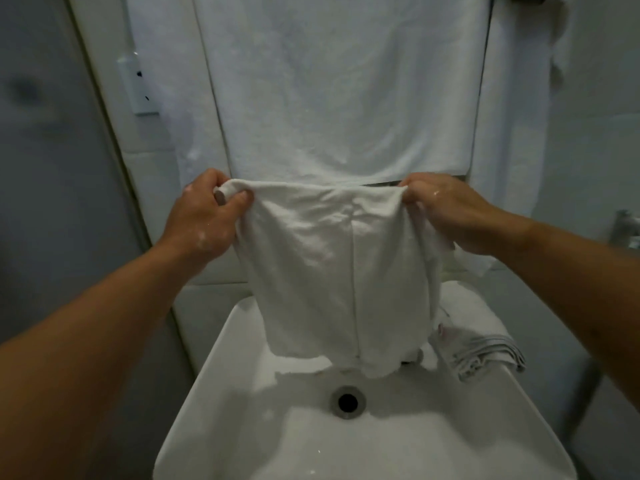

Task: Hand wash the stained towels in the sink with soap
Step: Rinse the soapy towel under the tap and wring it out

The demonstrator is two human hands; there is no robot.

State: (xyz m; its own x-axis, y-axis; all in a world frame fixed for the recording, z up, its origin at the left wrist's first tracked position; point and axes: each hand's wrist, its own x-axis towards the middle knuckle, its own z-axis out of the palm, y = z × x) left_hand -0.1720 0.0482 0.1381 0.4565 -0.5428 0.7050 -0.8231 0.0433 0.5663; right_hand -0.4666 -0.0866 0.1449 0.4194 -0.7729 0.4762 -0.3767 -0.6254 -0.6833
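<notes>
I hold the towel (332, 271) stretched across mid-frame. My left hand (204, 213) pinches its upper left corner and my right hand (446, 213) pinches the upper right. The top edge runs level between them, and the cloth hangs straight down, its hem over the back of the sink (214, 358), just beyond the drain (347, 401). Neither hand is nearer, so I judge the basin lies straight below.

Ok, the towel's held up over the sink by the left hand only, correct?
No: both hands hold it. The left hand grips one top corner, the right hand the other; the towel is held up over the sink. Head view shows it.
</notes>
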